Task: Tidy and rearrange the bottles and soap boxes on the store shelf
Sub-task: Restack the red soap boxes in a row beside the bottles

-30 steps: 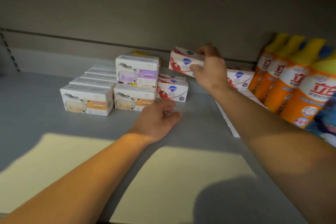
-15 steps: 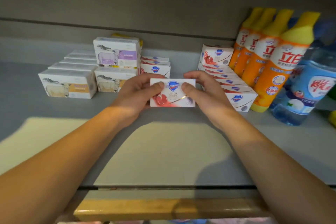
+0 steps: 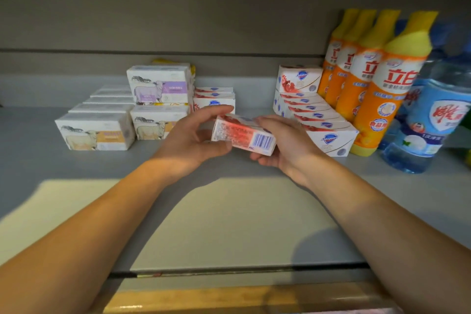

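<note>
I hold a red-and-white soap box [image 3: 243,136] above the middle of the grey shelf [image 3: 229,211], its barcode side facing me. My left hand [image 3: 193,139] grips its left end with curled fingers and thumb. My right hand [image 3: 285,144] cups its right end from behind and below. A row of matching red-and-white soap boxes [image 3: 321,122] lies on the right, one more box [image 3: 298,79] stacked on top at the back. A small stack of the same boxes [image 3: 214,98] sits behind my left hand.
White sheep-print soap boxes [image 3: 96,130] stand in rows at the left, with a purple-label one [image 3: 159,84] stacked on top. Orange bottles with yellow caps [image 3: 382,89] line the right, and a blue water bottle [image 3: 428,120] stands beside them. The shelf's wooden front edge [image 3: 229,298] runs below.
The box came from my right hand alone at the back of the shelf into both hands. It has since turned from its front label to its barcode side.
</note>
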Motion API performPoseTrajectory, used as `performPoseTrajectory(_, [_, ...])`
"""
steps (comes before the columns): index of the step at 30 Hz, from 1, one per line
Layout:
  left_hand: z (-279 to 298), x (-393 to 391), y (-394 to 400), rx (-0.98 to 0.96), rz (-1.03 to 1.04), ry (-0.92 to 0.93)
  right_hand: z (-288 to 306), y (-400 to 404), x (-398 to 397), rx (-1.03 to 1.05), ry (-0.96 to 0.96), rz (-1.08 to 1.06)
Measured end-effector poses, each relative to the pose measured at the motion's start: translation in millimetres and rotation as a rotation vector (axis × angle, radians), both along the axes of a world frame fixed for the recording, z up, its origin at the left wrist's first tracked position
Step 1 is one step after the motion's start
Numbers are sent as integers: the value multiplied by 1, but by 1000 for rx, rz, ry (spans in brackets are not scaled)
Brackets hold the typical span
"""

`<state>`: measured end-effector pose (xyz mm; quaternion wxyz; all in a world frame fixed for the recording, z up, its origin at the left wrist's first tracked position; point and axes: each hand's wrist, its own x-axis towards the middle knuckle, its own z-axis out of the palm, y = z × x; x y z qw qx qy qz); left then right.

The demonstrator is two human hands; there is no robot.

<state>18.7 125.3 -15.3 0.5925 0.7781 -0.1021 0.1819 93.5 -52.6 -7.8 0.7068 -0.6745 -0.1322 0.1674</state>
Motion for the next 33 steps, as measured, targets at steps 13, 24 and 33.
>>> performPoseTrajectory(13, [3,1,6,-256,191,244,-3,-2,4,-141,-494,-78])
performPoseTrajectory(24, [6,1,6,-178,164,143,-3,-1,2,-68,-420,-89])
performPoseTrajectory(33, [6,1,8,-434,69,319,6,-9,-2,-21,-560,79])
